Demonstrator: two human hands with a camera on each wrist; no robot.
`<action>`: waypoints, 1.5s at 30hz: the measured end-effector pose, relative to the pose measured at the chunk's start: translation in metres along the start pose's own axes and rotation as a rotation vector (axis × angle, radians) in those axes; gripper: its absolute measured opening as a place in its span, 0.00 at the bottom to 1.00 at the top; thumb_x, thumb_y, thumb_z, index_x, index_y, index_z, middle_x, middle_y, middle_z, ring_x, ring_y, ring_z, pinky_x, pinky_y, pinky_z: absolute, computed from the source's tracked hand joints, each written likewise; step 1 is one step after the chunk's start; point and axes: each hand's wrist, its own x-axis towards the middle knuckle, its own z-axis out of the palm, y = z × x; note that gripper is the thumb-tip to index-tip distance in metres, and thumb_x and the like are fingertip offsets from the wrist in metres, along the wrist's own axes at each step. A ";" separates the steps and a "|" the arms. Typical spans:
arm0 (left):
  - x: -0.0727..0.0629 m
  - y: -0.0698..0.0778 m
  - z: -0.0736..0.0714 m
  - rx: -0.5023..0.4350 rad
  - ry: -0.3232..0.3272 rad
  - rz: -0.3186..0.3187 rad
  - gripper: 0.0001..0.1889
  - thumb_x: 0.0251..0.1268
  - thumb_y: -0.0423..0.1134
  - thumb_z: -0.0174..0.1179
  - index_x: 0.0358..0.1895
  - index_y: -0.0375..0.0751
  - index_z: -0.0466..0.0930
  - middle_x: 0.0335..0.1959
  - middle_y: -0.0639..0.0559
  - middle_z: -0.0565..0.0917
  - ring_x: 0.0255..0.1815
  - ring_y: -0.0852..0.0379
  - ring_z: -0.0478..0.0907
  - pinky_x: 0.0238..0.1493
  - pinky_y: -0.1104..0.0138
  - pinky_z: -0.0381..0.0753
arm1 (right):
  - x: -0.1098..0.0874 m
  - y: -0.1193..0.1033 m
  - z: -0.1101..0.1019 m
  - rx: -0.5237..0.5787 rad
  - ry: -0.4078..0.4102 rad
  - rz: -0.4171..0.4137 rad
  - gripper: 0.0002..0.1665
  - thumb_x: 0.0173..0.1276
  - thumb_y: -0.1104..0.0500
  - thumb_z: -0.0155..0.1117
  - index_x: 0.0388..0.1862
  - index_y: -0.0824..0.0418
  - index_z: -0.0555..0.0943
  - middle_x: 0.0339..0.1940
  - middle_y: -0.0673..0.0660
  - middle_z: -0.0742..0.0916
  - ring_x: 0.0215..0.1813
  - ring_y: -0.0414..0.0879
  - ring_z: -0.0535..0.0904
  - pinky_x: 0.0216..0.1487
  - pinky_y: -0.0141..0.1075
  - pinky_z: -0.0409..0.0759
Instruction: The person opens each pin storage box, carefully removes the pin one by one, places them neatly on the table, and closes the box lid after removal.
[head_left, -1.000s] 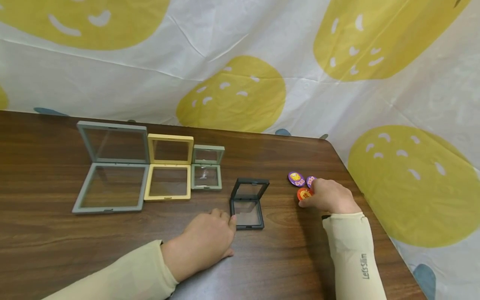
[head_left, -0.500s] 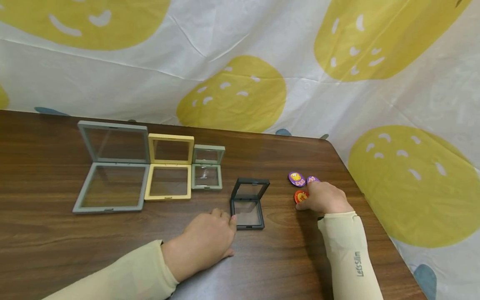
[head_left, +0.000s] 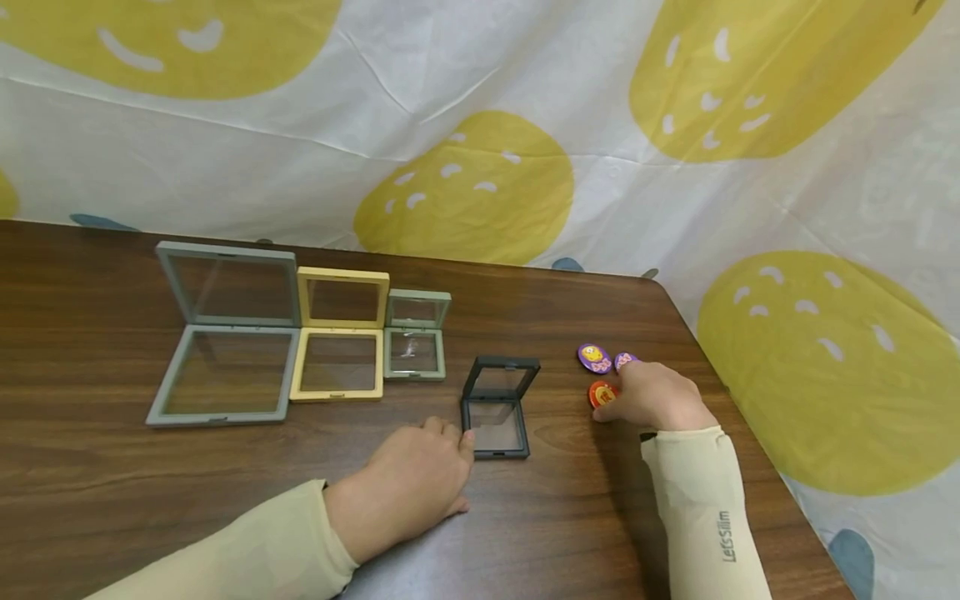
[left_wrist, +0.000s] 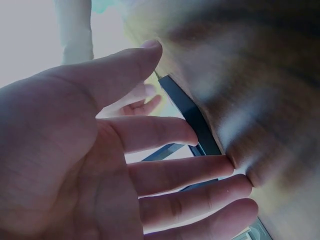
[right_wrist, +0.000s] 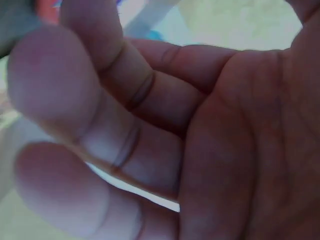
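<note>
My left hand (head_left: 416, 475) rests on the table at the left front corner of a small black display frame (head_left: 495, 452). Its fingers are nearly straight in the left wrist view, and a fingertip touches the frame's edge. The black frame stands unfolded, with its lid tilted up. My right hand (head_left: 658, 396) pinches a round red badge (head_left: 602, 395) at its right side between thumb and fingers; part of the badge is covered. Just behind lie a purple badge (head_left: 595, 358) and a second purple badge (head_left: 624, 360), partly hidden by the hand. The right wrist view shows mostly blurred, curled fingers.
To the left, a large grey frame (head_left: 217, 419), a yellow frame (head_left: 336, 395) and a small green frame (head_left: 414, 376) stand unfolded side by side on the wooden table (head_left: 525, 533). A white curtain (head_left: 315, 167) with yellow fruit prints borders the table's back and right.
The red badge has shifted slightly left and toward the front, with the right hand moving alongside it. My left hand and the frames have stayed put.
</note>
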 end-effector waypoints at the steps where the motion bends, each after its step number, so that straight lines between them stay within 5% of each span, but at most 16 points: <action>1: 0.000 0.000 0.000 -0.001 0.001 0.000 0.35 0.56 0.64 0.58 0.62 0.44 0.75 0.51 0.45 0.83 0.46 0.52 0.80 0.36 0.65 0.83 | -0.004 -0.005 -0.002 -0.011 0.005 -0.018 0.23 0.50 0.42 0.71 0.31 0.57 0.76 0.29 0.54 0.81 0.35 0.49 0.77 0.34 0.46 0.74; 7: -0.001 -0.001 0.000 0.013 0.021 0.002 0.35 0.56 0.64 0.58 0.61 0.44 0.75 0.49 0.46 0.84 0.45 0.53 0.80 0.34 0.66 0.83 | -0.030 -0.057 -0.004 -0.090 0.022 -0.235 0.20 0.47 0.45 0.74 0.14 0.50 0.73 0.17 0.46 0.76 0.25 0.42 0.72 0.22 0.37 0.67; 12: -0.002 -0.001 -0.001 0.008 0.025 -0.003 0.35 0.56 0.64 0.58 0.61 0.44 0.75 0.49 0.46 0.83 0.44 0.53 0.80 0.35 0.65 0.82 | -0.037 -0.089 0.009 -0.150 0.002 -0.357 0.19 0.42 0.45 0.78 0.17 0.48 0.75 0.18 0.44 0.79 0.24 0.41 0.74 0.23 0.39 0.69; 19: -0.001 -0.001 0.000 -0.008 0.031 -0.005 0.35 0.55 0.64 0.59 0.60 0.41 0.76 0.48 0.45 0.83 0.44 0.52 0.80 0.35 0.65 0.82 | -0.034 -0.099 0.022 -0.198 0.087 -0.448 0.17 0.45 0.49 0.78 0.24 0.50 0.75 0.19 0.46 0.79 0.24 0.41 0.75 0.23 0.40 0.70; 29: 0.000 0.000 0.001 0.039 0.045 -0.004 0.39 0.55 0.65 0.58 0.59 0.33 0.75 0.48 0.43 0.84 0.43 0.52 0.80 0.32 0.66 0.82 | -0.032 -0.099 0.027 -0.195 0.188 -0.476 0.18 0.48 0.49 0.76 0.23 0.51 0.73 0.17 0.48 0.78 0.22 0.44 0.75 0.20 0.43 0.71; 36: 0.000 0.001 0.001 -0.001 0.050 -0.010 0.24 0.54 0.62 0.61 0.35 0.45 0.88 0.48 0.45 0.86 0.45 0.50 0.81 0.27 0.62 0.83 | -0.031 -0.099 0.030 -0.191 0.241 -0.483 0.18 0.50 0.49 0.74 0.24 0.51 0.72 0.17 0.51 0.79 0.21 0.48 0.76 0.19 0.44 0.70; 45: 0.000 0.002 0.002 -0.015 0.041 -0.029 0.24 0.53 0.63 0.61 0.36 0.44 0.88 0.51 0.42 0.84 0.49 0.48 0.81 0.30 0.62 0.84 | -0.027 -0.104 0.038 -0.185 0.292 -0.443 0.15 0.56 0.53 0.71 0.31 0.56 0.72 0.21 0.55 0.83 0.26 0.53 0.82 0.20 0.45 0.74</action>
